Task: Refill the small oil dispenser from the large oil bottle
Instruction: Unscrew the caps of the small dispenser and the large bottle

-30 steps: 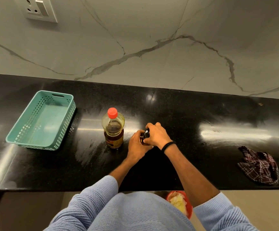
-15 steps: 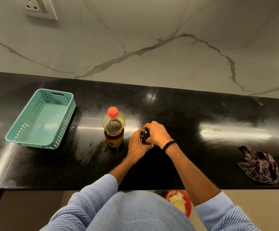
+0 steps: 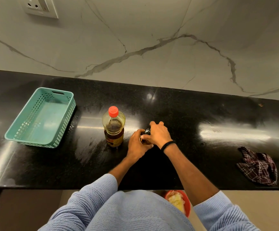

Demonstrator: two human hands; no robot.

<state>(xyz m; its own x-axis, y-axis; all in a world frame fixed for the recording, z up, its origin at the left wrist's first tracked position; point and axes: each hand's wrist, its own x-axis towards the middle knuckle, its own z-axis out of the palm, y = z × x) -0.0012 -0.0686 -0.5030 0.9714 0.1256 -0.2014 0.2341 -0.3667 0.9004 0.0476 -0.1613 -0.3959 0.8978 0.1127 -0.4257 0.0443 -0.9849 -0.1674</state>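
The large oil bottle (image 3: 113,129) stands upright on the black counter (image 3: 202,117), clear plastic with a red cap on and dark oil in its lower part. Just right of it stands the small oil dispenser (image 3: 146,131), dark-topped and mostly hidden by my hands. My left hand (image 3: 136,145) wraps around its body from the left. My right hand (image 3: 158,134) is closed over its black top from the right. A black band sits on my right wrist.
A teal perforated basket (image 3: 40,117) lies on the counter at the left. A crumpled checked cloth (image 3: 259,165) lies near the front edge at the right. A red bin (image 3: 178,200) sits on the floor below. A marble wall with a socket rises behind.
Both hands stay on the dispenser; my right hand has shifted slightly on its top. The bottle and basket have not moved.
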